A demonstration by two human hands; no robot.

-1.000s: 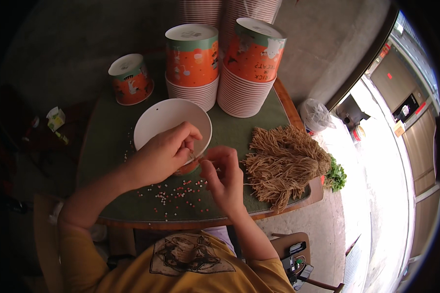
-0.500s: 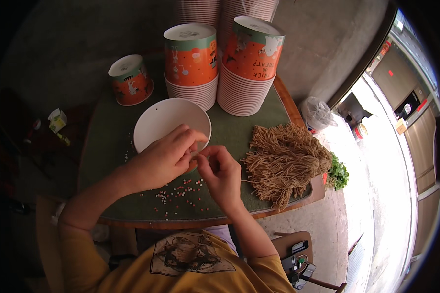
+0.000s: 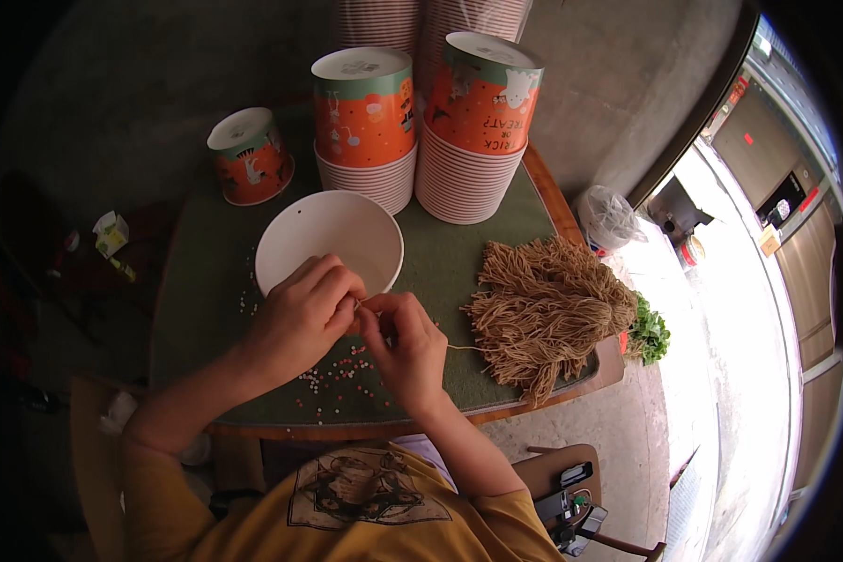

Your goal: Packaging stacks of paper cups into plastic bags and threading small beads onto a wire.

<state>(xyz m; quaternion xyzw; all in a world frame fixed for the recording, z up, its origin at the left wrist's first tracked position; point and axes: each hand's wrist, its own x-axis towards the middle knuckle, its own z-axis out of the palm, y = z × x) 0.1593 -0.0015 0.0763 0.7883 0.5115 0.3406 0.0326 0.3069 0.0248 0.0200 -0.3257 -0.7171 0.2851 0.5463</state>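
Pinched between the fingertips of both hands is a thin tan string (image 3: pixel 459 347): the left hand (image 3: pixel 300 323) and the right hand (image 3: pixel 407 347) meet tip to tip, fingers pressed together on it just in front of a white paper bowl (image 3: pixel 323 234) turned upside down. What else sits between the fingertips is too small to tell. From the right hand the string runs off to a shaggy heap of tan cut strings (image 3: pixel 548 314) lying just beside that hand on the green table mat (image 3: pixel 440 262). Under and around both hands, tiny pale and red beads (image 3: pixel 337 375) lie scattered on the mat. Beyond the bowl stand two tall stacks of orange patterned paper cups (image 3: pixel 421 122), and further to the left hand's side a single orange cup (image 3: pixel 250 156), upside down.
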